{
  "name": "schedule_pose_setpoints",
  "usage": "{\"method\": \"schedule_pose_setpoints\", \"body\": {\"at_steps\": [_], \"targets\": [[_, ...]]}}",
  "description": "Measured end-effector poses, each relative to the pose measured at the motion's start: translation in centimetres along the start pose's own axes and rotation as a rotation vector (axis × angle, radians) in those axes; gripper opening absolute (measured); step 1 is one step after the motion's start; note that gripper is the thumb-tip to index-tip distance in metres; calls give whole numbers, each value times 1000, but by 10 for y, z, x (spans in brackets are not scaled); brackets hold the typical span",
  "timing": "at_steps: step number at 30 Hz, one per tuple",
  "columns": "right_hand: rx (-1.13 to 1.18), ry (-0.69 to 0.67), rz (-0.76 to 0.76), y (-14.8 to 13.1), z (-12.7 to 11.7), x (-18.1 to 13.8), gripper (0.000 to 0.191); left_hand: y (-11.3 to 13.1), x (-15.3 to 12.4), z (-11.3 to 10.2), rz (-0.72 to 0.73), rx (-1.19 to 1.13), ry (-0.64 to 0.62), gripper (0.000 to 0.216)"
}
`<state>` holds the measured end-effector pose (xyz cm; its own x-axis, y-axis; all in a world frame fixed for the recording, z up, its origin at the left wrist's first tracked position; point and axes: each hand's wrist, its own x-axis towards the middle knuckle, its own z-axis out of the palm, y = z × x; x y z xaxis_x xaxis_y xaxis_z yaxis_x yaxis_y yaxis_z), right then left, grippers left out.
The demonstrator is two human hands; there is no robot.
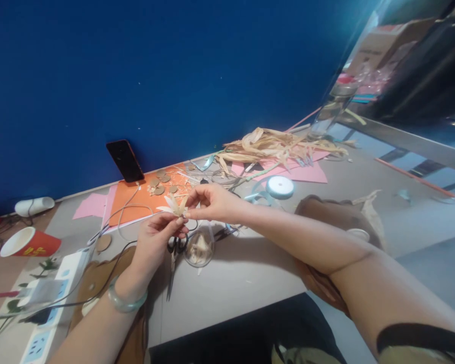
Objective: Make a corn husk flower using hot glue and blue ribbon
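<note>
A small flower of pale dried corn husk (173, 206) is held up between my two hands over the table. Pinched at its base, it rests in the fingers of my left hand (160, 233), which wears a jade-coloured bangle. My right hand (208, 203) closes thumb and fingers on the flower's right side. Right below the hands lie black-handled scissors (171, 268), blades toward me. Beside them stands a clear round cup (199, 248) with husk pieces inside. Behind my right wrist is a pale blue ribbon spool (279, 187).
Dried corn husks (267, 144) are heaped on pink paper (311, 173) at the back. A phone (124, 161) leans against the blue wall, near orange paper (127, 199) with several round discs. At left are a power strip (47, 308), cables and a tipped red paper cup (32, 242).
</note>
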<state>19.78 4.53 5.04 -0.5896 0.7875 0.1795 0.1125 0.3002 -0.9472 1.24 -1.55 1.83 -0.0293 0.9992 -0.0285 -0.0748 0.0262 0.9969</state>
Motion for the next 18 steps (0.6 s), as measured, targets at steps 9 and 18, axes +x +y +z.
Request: {"method": "schedule_pose_setpoints", "body": {"at_steps": [9, 18], "targets": [[-863, 305, 49, -8, -50, 8, 13, 1, 5, 0, 12, -46, 127, 26], [-1264, -166, 349, 29, -45, 21, 24, 2, 7, -2, 21, -123, 133, 29]]}}
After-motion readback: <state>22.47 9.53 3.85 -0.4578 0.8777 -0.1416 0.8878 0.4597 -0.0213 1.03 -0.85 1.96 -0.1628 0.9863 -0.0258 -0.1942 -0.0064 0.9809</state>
